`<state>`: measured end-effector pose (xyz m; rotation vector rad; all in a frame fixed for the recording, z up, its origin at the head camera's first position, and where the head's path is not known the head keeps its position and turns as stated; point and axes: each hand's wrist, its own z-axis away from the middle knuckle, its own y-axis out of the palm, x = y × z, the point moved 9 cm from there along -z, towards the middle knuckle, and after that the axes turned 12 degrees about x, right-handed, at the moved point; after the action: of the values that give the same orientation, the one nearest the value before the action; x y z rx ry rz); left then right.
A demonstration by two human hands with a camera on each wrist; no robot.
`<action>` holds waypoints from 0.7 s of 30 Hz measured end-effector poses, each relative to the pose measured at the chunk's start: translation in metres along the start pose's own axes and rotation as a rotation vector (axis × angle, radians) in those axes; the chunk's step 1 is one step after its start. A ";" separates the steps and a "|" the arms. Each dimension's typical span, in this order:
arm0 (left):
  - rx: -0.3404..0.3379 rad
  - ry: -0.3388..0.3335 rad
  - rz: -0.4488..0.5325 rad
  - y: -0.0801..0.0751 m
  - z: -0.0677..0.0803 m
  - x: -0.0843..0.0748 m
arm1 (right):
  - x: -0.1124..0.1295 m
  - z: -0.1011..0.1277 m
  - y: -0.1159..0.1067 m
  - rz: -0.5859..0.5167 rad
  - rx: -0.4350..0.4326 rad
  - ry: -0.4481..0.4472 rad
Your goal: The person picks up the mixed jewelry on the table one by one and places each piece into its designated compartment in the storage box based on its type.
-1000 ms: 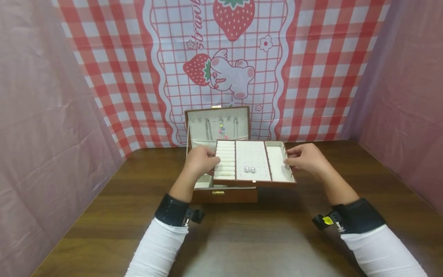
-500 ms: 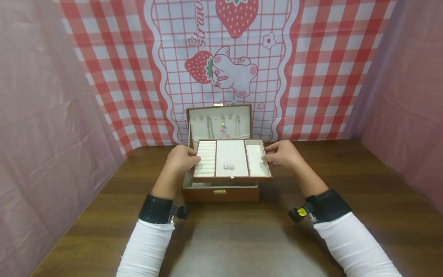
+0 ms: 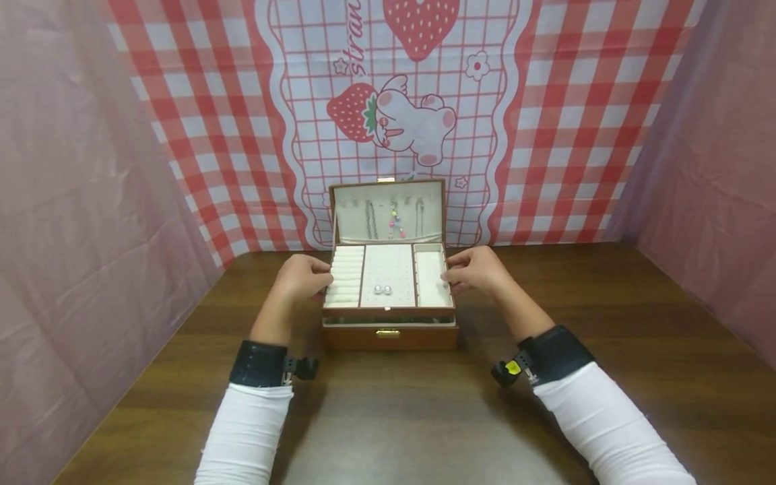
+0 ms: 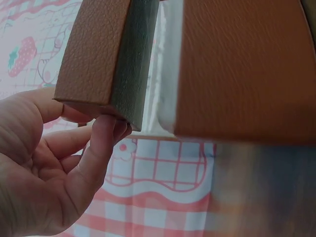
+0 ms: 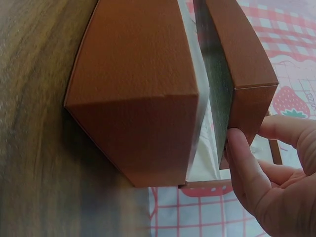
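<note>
A brown jewelry box (image 3: 358, 339) stands on the table with its lid (image 3: 351, 222) raised. Just above the base is a jewelry tray (image 3: 390, 266) with ring rolls, a middle panel and a side compartment; two round silvery earrings (image 3: 382, 289) sit on the panel. My left hand (image 3: 300, 277) pinches the tray's left end, and my right hand (image 3: 475, 271) pinches its right end. Both wrist views show a gap between the tray's underside (image 4: 131, 69) and the box rim (image 5: 197, 118). Most of the box's inside is hidden beneath the tray.
Necklaces (image 3: 371, 219) and a colourful beaded strand (image 3: 395, 219) hang inside the lid. A red-checked strawberry cloth (image 3: 570, 121) rises behind the box. Pink curtains (image 3: 103, 168) flank the wooden table (image 3: 388, 417).
Both hands have carried the jewelry tray leftward and slightly closer over the box. It was offset to the right and now lines up with the base.
</note>
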<state>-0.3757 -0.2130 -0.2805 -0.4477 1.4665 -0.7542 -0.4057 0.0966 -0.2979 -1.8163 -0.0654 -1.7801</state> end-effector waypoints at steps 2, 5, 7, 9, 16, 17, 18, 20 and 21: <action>0.006 -0.004 0.039 0.001 -0.001 0.005 | -0.001 -0.002 0.002 -0.009 0.008 -0.002; 0.014 0.001 0.072 0.002 -0.003 0.010 | -0.004 -0.004 0.005 -0.006 0.014 0.000; 0.020 0.000 0.102 0.004 -0.004 0.013 | -0.005 -0.005 0.006 0.007 0.015 0.006; 0.027 -0.002 0.128 0.006 -0.005 0.015 | -0.007 -0.005 0.008 0.013 0.013 0.018; 0.045 -0.023 0.156 0.015 -0.007 0.017 | -0.016 -0.003 0.008 0.027 0.016 0.046; 0.048 -0.025 0.157 0.016 -0.008 0.018 | -0.017 -0.003 0.008 0.026 0.015 0.049; 0.051 -0.029 0.159 0.016 -0.008 0.018 | -0.018 -0.003 0.008 0.028 0.014 0.050; 0.053 -0.036 0.153 0.017 -0.009 0.019 | -0.019 -0.003 0.008 0.039 0.013 0.045; 0.052 -0.040 0.141 0.017 -0.009 0.019 | -0.019 -0.004 0.008 0.043 0.011 0.043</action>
<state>-0.3824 -0.2126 -0.3068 -0.3146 1.4221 -0.6664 -0.4075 0.0954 -0.3189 -1.7575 -0.0188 -1.7845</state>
